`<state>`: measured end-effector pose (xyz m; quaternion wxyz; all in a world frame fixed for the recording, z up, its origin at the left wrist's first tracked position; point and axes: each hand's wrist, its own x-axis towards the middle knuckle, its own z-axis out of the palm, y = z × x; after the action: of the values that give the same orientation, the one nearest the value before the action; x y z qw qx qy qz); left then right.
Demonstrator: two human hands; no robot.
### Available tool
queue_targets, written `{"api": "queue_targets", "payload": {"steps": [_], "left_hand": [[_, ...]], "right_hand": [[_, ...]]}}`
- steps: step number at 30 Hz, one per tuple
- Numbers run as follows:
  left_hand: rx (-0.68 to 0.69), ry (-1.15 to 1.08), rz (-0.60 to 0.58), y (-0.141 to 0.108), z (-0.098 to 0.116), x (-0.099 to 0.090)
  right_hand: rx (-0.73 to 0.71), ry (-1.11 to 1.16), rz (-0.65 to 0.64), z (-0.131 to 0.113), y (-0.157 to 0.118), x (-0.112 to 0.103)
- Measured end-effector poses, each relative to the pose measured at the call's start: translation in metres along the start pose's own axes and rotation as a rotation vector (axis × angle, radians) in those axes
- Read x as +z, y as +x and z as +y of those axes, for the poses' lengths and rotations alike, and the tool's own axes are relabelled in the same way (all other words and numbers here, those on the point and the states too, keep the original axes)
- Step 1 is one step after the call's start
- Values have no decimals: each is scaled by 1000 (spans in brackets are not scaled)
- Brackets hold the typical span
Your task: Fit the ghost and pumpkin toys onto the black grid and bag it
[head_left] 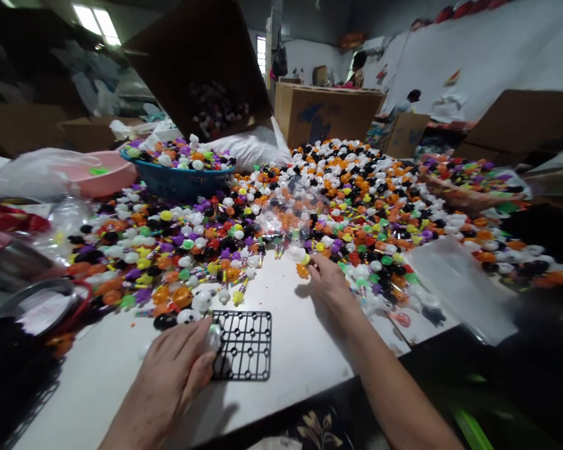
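My left hand [178,365] is closed around a pale white-green plastic piece [213,337] at the left side of a black plastic grid tray [244,347]. Just behind those fingers lie white and black skull-like heads [201,301] and orange pumpkin-like heads [182,296]. Further forward, my right hand [331,284] is pinched at the near edge of the pile, with a small orange piece [303,270] at its fingertips. A white piece [295,253] and a yellow one touch or sit close beside it; which of them are gripped I cannot tell.
A big heap of colourful small plastic figures [351,187] covers the white table [291,337]. Behind it stand a blue basin [182,181], a pink basin [98,175], a tipped carton [201,56] and another carton [328,112]. A clear plastic bag [460,281] lies right. People are in the background.
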<state>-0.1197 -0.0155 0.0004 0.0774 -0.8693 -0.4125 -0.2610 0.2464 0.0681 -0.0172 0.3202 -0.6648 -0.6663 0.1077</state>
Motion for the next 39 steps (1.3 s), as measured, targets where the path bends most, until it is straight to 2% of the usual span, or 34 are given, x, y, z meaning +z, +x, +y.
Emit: {"api": "queue_targets", "payload": {"steps": [5, 7, 9, 11, 15, 21, 26, 30, 34, 39], "left_hand": [[-15, -7, -29, 5, 10, -8], [-27, -24, -47, 6, 13, -10], [-45, -40, -67, 7, 15, -11], [-66, -51, -87, 8, 17, -12], [-110, -78, -116, 8, 21, -16], [-165, -156, -153, 6, 20, -20], [-196, -204, -163, 6, 17, -25], [-244, -246, -178, 12, 11, -35], [-299, -249, -211, 19, 1, -47], [-266, -172, -273, 31, -9, -55]], "right_hand": [[122, 748, -329, -46, -28, 37], [193, 949, -430, -60, -37, 50], [238, 1048, -492, -70, -44, 61], [252, 1086, -516, -77, -49, 69], [310, 1158, -482, -85, -56, 79], [366, 1075, -534, -93, -63, 92], [306, 1033, -567, -100, -65, 109], [266, 1003, -631, -105, -64, 116], [289, 984, -643, -107, -63, 117], [344, 1074, -683, -109, -66, 122]]}}
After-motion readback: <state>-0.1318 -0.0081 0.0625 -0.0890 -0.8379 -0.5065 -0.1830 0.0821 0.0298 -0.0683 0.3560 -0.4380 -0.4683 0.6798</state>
